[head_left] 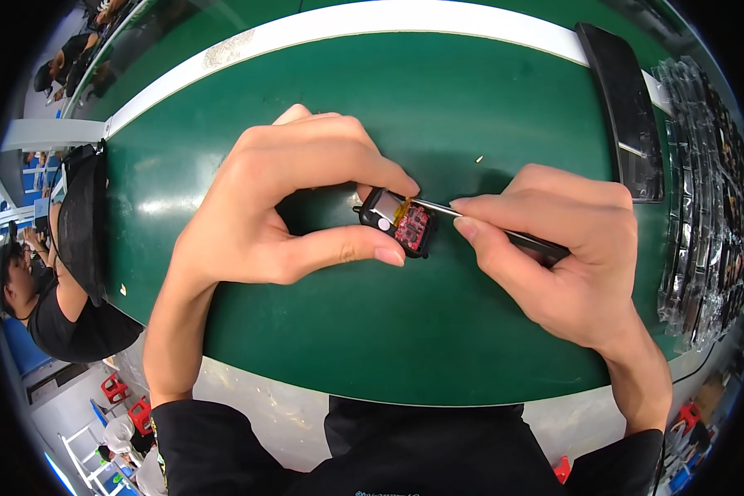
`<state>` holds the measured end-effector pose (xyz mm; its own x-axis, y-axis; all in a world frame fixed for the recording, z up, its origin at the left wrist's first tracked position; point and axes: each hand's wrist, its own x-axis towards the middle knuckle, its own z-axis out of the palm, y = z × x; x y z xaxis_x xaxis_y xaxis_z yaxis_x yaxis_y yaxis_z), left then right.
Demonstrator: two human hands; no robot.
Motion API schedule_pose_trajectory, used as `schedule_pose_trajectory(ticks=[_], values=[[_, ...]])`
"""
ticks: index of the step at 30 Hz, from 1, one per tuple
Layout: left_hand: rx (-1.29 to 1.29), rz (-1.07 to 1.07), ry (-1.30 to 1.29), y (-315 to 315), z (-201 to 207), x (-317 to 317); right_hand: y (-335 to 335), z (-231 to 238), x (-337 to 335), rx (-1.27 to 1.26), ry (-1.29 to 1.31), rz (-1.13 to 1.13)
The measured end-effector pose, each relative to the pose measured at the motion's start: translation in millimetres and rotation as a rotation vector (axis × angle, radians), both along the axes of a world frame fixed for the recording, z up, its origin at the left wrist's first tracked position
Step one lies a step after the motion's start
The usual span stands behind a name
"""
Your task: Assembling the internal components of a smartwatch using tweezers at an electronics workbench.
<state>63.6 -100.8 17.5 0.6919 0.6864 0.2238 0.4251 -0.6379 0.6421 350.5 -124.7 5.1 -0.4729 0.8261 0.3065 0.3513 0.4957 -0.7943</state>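
The left hand (281, 207) pinches a small black plastic housing with an exposed red circuit board (398, 221) between thumb and forefinger, by its outer edges. The right hand (566, 256) grips slim metal tweezers (471, 217) — tips at the board. The housing looks light, rigid and fragile — best held by the casing, not the circuitry.

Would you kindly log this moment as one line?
left hand: pinches small black device | right hand: screwdriver tip at red board | green table

Green bench mat (438, 331) with a white strip (405, 16) along its far edge. On it – black tray (624, 107) far right, clear plastic trays (703, 207) stacked beside it, one tiny speck (479, 159) mid-mat.
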Motion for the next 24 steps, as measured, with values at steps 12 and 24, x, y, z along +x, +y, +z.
schedule_pose_trajectory(ticks=[12,24], values=[[0.011,0.026,0.047,-3.6,8.7,3.3,-1.2,4.0,1.8,0.055,0.022,-0.01],[0.017,0.13,0.104,-10.2,4.0,4.4,10.2,-12.2,-2.0,0.029,0.357,-0.132]])
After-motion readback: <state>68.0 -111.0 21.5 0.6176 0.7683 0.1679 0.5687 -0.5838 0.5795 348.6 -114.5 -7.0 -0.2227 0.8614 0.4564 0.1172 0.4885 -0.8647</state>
